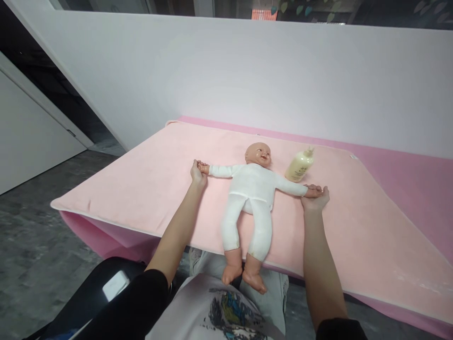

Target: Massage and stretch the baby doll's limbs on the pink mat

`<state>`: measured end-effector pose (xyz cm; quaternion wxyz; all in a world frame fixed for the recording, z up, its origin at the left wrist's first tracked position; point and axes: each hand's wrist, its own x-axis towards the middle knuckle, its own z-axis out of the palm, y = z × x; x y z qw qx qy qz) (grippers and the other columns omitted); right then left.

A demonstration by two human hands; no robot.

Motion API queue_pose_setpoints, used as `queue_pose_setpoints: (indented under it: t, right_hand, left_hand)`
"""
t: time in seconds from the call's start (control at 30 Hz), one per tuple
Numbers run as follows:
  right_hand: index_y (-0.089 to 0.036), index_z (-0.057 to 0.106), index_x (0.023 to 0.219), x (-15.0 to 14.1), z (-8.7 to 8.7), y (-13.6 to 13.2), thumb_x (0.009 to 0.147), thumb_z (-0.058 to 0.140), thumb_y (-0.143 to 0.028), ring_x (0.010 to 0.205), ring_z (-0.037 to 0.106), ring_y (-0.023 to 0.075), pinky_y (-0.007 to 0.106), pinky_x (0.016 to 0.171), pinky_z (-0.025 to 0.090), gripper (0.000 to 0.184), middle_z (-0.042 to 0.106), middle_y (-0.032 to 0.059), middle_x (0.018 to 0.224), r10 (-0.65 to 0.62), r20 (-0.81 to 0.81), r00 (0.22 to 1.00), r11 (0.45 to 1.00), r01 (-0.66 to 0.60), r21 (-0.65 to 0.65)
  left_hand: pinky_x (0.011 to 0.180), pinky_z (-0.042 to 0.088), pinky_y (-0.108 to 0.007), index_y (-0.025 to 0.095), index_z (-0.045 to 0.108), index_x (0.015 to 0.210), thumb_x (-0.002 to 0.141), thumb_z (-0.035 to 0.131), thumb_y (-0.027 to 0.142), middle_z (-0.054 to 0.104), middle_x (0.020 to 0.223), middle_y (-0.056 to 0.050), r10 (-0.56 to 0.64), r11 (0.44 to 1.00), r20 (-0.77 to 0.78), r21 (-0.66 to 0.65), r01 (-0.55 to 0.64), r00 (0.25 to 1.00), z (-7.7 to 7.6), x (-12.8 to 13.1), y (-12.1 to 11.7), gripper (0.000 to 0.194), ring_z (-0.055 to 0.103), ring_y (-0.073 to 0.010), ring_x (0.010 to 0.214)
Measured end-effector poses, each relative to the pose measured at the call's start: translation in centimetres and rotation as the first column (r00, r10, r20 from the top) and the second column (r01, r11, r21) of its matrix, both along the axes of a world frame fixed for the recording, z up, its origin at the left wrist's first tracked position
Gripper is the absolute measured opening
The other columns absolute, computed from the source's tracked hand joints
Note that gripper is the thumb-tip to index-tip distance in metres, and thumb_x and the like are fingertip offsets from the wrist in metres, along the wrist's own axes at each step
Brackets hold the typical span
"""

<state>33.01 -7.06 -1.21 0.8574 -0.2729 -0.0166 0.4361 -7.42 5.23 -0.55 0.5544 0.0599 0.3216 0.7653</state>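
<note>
A baby doll (pixel 249 196) in a white bodysuit lies face up on a pale pink mat (pixel 148 189), arms stretched out to both sides and bare feet hanging over the near edge. My left hand (pixel 198 174) is closed round the doll's small hand on the left. My right hand (pixel 316 197) grips the doll's other hand on the right. A cream lotion bottle (pixel 299 165) lies on the mat just beyond the doll's right-side arm, close to its head.
The mat covers a pink table (pixel 417 179) that stands against a white partition wall (pixel 247 75). Grey floor (pixel 31 245) lies to the left. A black chair part (pixel 106 283) sits at my lower left, beside my lap.
</note>
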Motion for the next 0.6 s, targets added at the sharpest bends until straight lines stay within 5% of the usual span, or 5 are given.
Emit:
queue_pose_setpoints:
  t: [0.2,0.43,0.6]
  right_hand:
    - [-0.02,0.031,0.063,-0.2,0.3,-0.2,0.092,0.035,-0.036,0.048,0.045,0.0078,0.026,0.059,0.051,0.033,0.037,-0.0056,0.055,0.006,-0.029,1.0,1.0,-0.006,0.017]
    - [-0.017,0.055,0.084,0.1,0.6,-0.6,0.091,0.031,-0.044,0.055,0.051,0.0114,0.029,0.064,0.052,0.037,0.043,-0.0033,0.056,0.055,0.02,0.998,0.998,-0.054,-0.011]
    - [-0.015,0.056,0.084,0.7,0.1,-0.7,0.09,0.032,-0.045,0.053,0.049,0.0099,0.029,0.064,0.051,0.039,0.043,-0.0037,0.057,0.065,0.075,0.995,0.998,-0.064,-0.013]
  left_hand:
    - [0.06,0.044,-0.022,0.017,0.041,0.061,0.097,0.039,0.028,0.044,0.049,0.005,0.001,1.0,0.003,0.012,-0.001,1.0,-0.1,0.0,0.0,0.037,0.046,-0.0065,0.045]
    - [0.062,0.045,-0.022,0.018,0.039,0.06,0.096,0.042,0.035,0.044,0.049,0.004,-0.007,0.999,0.036,0.034,0.006,0.999,-0.5,-1.0,0.5,0.04,0.046,-0.0069,0.046]
    - [0.062,0.045,-0.022,0.018,0.039,0.058,0.097,0.038,0.034,0.044,0.049,0.004,-0.017,0.999,0.067,0.044,0.014,0.998,-0.6,-1.3,0.6,0.042,0.047,-0.0068,0.045]
